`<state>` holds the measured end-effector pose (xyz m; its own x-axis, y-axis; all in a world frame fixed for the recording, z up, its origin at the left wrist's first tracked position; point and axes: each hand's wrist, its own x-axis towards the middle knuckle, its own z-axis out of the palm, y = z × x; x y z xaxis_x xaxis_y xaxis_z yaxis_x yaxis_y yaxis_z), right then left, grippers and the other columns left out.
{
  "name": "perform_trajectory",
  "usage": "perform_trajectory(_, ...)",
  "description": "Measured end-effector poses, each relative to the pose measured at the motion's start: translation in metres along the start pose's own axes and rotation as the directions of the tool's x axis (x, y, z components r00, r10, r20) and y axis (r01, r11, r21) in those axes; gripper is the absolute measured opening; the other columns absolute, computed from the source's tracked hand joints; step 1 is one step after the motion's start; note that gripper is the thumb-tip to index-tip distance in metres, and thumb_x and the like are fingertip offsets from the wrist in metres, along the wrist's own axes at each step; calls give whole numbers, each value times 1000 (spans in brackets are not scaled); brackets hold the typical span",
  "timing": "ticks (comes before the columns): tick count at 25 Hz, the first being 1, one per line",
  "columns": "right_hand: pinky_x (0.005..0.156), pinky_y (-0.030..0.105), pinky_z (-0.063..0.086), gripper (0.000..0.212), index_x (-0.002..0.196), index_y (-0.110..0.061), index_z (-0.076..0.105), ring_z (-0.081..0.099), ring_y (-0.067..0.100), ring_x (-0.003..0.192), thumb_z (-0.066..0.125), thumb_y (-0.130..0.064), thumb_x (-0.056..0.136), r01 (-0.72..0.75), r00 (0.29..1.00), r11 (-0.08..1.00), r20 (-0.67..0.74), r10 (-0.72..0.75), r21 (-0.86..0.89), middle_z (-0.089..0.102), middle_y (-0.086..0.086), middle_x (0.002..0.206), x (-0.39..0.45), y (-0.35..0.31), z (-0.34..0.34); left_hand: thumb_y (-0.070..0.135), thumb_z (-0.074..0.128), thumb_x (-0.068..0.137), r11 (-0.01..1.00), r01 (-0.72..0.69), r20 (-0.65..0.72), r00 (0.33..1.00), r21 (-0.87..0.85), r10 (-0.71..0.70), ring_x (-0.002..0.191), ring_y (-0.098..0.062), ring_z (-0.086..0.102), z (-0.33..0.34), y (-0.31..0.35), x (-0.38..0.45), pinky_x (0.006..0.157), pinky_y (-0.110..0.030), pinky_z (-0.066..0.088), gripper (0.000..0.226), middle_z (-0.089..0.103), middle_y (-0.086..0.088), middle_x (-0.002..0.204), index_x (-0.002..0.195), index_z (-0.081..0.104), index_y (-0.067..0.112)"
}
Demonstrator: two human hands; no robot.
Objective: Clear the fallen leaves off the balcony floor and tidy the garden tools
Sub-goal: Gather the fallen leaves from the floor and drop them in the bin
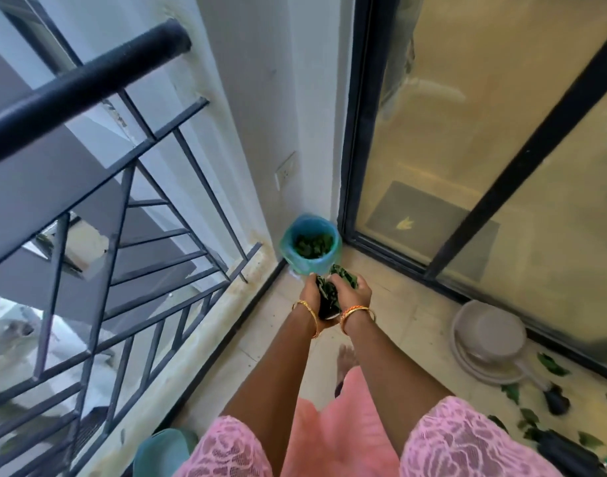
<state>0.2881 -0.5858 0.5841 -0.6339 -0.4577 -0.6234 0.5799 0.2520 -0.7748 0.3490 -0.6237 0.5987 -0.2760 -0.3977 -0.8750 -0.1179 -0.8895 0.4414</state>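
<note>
Green leaves (549, 364) lie scattered near right by the stacked saucers (489, 342), while my left hand (314, 292) and right hand (352, 290) clasp a leaf bundle (329, 292) short of the far teal bin (310, 246)

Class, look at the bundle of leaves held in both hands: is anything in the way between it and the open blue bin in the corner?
Nothing visible blocks the path. The left hand and right hand grip the bundle of leaves just short of the blue bin; its mouth is open, with leaves already inside.
</note>
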Motion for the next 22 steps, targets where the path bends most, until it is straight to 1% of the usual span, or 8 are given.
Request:
perform_trajectory(2, 61, 23, 49, 36, 109, -10, 63, 61, 26, 84, 72, -7, 74, -13, 1000, 1000, 10, 13, -1, 66, 16, 103, 35, -8, 23, 55, 38, 93, 998, 8, -12, 1000, -57, -9, 86, -22, 60, 4, 28, 26, 67, -35, 50, 58, 64, -10, 105, 126, 54, 10)
perform_trajectory(6, 60, 24, 51, 40, 110, -11, 62, 63, 29, 90, 74, -8, 72, -104, 994, 994, 17, 104, -31, 66, 16, 105, 123, -28, 61, 53, 43, 92, 996, -2, -113, 994, -93, -8, 90, -22, 63, 13, 89, 99, 84, -38, 54, 54, 67, -11, 106, 122, 57, 10)
perform_trajectory(9, 72, 35, 58, 37, 103, -18, 65, 65, 31, 94, 78, -11, 69, -180, 981, 977, 53, 187, -118, 66, 15, 107, 202, -36, 87, 51, 44, 91, 996, 25, -160, 986, -86, -39, 88, -22, 67, 25, 131, 163, 70, -35, 56, 50, 70, -11, 105, 118, 59, 12)
perform_trajectory(11, 81, 42, 57, 31, 93, -25, 66, 65, 32, 95, 79, -12, 68, -188, 977, 965, 66, 202, -182, 67, 14, 108, 254, -34, 105, 52, 43, 92, 993, 48, -163, 984, -104, -65, 88, -21, 67, 29, 152, 214, 66, -33, 56, 50, 70, -10, 108, 118, 59, 13)
perform_trajectory(15, 80, 37, 56, 30, 97, -22, 64, 64, 29, 97, 76, -9, 73, -202, 971, 953, 83, 226, -227, 66, 11, 107, 375, 1, 140, 57, 40, 92, 975, 66, -168, 980, -212, -103, 98, -22, 63, 25, 173, 343, 73, -36, 52, 53, 65, -9, 116, 124, 54, 17)
perform_trajectory(18, 87, 41, 54, 31, 100, -20, 62, 62, 29, 102, 75, -8, 75, -192, 972, 954, 90, 217, -229, 65, 12, 112, 470, 52, 163, 63, 37, 90, 959, 49, -161, 982, -278, -97, 111, -27, 57, 13, 175, 451, 86, -41, 47, 60, 61, -9, 123, 127, 52, 18)
perform_trajectory(20, 92, 43, 52, 33, 107, -18, 60, 61, 29, 104, 72, -9, 78, -196, 971, 949, 86, 223, -249, 64, 12, 116, 521, 87, 177, 65, 36, 89, 936, 62, -103, 989, -347, -104, 115, -27, 55, 2, 173, 519, 98, -43, 42, 64, 61, -8, 125, 129, 54, 19)
perform_trajectory(22, 93, 44, 50, 32, 114, -22, 57, 58, 26, 102, 66, -17, 84, -246, 953, 932, 111, 283, -267, 61, 7, 117, 560, 112, 192, 66, 36, 87, 920, 65, -51, 994, -388, -92, 117, -27, 54, -8, 172, 562, 101, -45, 41, 65, 60, -8, 128, 127, 56, 18)
